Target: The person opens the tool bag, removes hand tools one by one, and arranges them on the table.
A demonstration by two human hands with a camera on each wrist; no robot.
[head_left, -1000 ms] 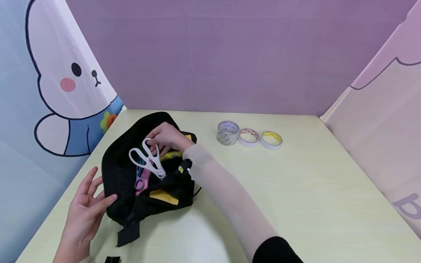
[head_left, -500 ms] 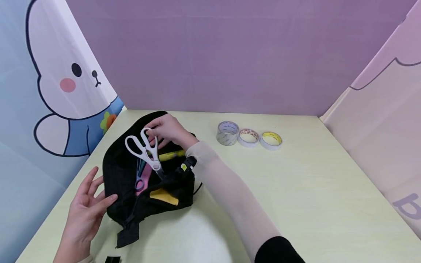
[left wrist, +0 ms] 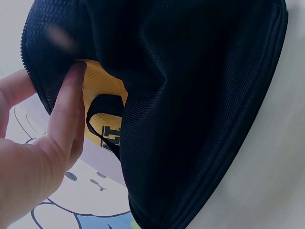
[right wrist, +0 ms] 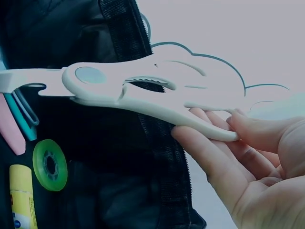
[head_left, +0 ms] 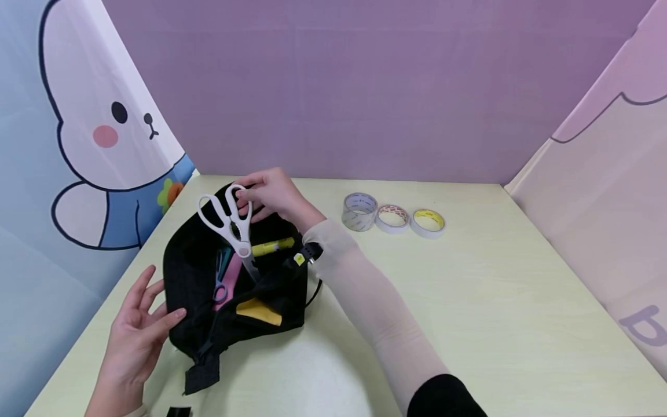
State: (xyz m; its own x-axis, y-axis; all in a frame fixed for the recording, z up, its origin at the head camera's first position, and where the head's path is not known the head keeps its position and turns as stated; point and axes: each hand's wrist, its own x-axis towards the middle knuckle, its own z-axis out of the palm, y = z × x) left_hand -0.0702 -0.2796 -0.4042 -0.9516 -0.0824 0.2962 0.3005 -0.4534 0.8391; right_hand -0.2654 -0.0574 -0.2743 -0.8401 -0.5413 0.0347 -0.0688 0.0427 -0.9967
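In the head view my right hand (head_left: 276, 194) pinches one handle loop of the white-handled scissors (head_left: 231, 229), whose blade end points down into the open black bag (head_left: 187, 278). The right wrist view shows my thumb and fingers round the end of the scissors' handle (right wrist: 157, 107). At the bag's left side, my left hand (head_left: 138, 330) holds its edge between thumb and fingers. The left wrist view shows these fingers (left wrist: 64, 109) at the zipped edge beside a yellow inner part (left wrist: 102, 78). Beneath the scissors, a smaller pair of blue-handled scissors (head_left: 221, 291) lies beside a pink item (head_left: 229, 281).
Also inside the bag are a yellow glue stick (right wrist: 21, 195) and a green tape roll (right wrist: 50, 164). A wide clear tape roll (head_left: 359, 219) and two narrower rolls, one red-printed (head_left: 393, 226) and one with a yellow core (head_left: 428, 231), stand on the pale table (head_left: 495, 301).
My right hand has risen away from the bag's middle, drawing the white-handled scissors up so more of their length shows. The left hand has stayed in place.
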